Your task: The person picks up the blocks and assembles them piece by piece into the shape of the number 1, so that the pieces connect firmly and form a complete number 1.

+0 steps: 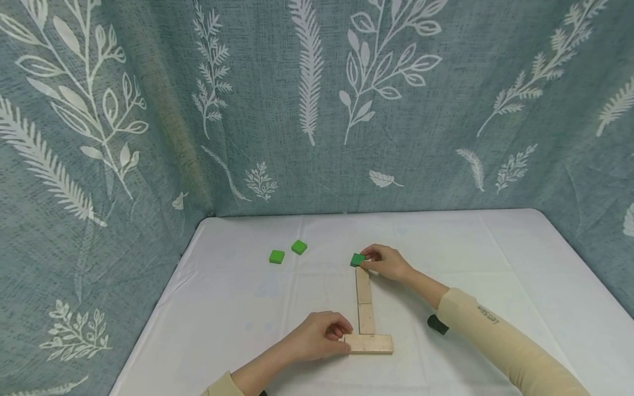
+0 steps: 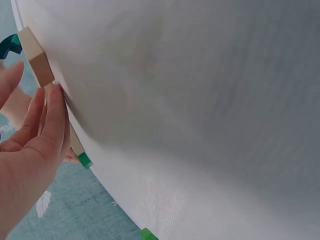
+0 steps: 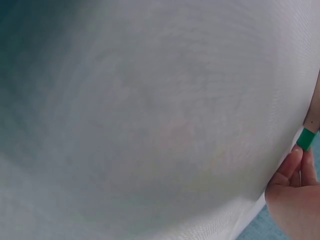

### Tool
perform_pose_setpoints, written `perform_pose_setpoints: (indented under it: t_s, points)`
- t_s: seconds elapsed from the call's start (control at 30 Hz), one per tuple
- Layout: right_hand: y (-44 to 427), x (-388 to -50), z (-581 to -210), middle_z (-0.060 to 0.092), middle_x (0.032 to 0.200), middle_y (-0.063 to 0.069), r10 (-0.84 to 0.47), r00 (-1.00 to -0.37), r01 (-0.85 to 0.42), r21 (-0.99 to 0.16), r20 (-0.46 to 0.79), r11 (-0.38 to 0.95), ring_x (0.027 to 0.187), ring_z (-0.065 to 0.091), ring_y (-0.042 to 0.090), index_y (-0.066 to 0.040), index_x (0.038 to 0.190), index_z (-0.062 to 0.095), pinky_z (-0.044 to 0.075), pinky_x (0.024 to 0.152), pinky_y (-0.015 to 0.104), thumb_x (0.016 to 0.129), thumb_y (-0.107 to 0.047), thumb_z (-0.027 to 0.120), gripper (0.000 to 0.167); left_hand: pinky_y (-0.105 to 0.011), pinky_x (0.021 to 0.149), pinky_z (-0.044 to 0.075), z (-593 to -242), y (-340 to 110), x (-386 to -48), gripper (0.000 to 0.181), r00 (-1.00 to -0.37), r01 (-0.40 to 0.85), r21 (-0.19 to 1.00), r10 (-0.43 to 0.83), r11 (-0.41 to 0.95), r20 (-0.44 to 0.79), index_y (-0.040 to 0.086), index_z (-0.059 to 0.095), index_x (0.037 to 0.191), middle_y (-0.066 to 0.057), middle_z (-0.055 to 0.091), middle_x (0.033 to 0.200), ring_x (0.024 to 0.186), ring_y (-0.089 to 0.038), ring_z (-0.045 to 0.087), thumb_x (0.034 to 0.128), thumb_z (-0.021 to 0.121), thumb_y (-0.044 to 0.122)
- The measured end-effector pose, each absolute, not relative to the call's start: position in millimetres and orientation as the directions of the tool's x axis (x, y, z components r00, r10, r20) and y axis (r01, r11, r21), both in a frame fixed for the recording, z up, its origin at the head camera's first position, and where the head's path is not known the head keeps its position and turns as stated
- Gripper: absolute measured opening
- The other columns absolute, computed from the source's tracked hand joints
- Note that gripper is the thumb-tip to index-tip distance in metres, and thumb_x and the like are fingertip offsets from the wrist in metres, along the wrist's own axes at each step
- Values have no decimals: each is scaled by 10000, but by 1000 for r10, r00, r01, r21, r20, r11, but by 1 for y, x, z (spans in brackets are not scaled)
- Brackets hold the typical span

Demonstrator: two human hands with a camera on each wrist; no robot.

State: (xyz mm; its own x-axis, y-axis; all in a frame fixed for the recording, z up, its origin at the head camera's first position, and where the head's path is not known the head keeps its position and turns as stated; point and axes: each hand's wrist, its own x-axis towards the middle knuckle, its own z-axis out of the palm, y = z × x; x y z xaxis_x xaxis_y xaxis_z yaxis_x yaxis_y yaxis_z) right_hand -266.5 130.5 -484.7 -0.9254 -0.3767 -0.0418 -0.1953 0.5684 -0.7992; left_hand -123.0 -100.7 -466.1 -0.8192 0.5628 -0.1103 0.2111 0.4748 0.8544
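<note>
In the head view a wooden block [image 1: 369, 344] lies crosswise, and two more wooden blocks [image 1: 364, 286] run end to end away from its far side. My left hand [image 1: 319, 335] is at the left end of the crosswise block. In the left wrist view its fairly straight fingertips [image 2: 57, 92] touch that block's end [image 2: 44, 74], while the thumb seems apart from it. At the far end of the row, my right hand [image 1: 388, 263] pinches a green block [image 1: 358, 259] between thumb and fingers. The right wrist view shows this green block [image 3: 306, 139] against the wood's end.
Two lighter green blocks [image 1: 277, 257] [image 1: 299, 247] lie apart at the back left. All stand on a white-covered table [image 1: 446, 236], with a patterned blue-green curtain [image 1: 277, 110] behind and at the sides. A small black object [image 1: 437, 324] shows beside the right forearm.
</note>
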Motion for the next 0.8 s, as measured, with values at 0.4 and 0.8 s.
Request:
perform_pose_setpoints:
  t_s: [0.4,0.8]
  points:
    - [129,-265,-484,610,931,45,-370,-928,-194,-796,-41,574,774,508,167,-38,1164,650,435,621,289,910,-218,680,312,-219,771,521,-459,-104,-136,262,-844,267,848,535,457,-23,20,672,1058,-53,644,948,877,-166,603,844,771,134]
    - [128,-265,-485,611,932,46,-368,-929,-197,-792,-37,578,764,507,162,-37,1168,650,437,620,288,911,-216,680,314,-279,812,525,-453,-114,-153,280,-911,191,884,412,427,-3,47,681,1129,-100,666,1088,935,-166,615,890,721,187]
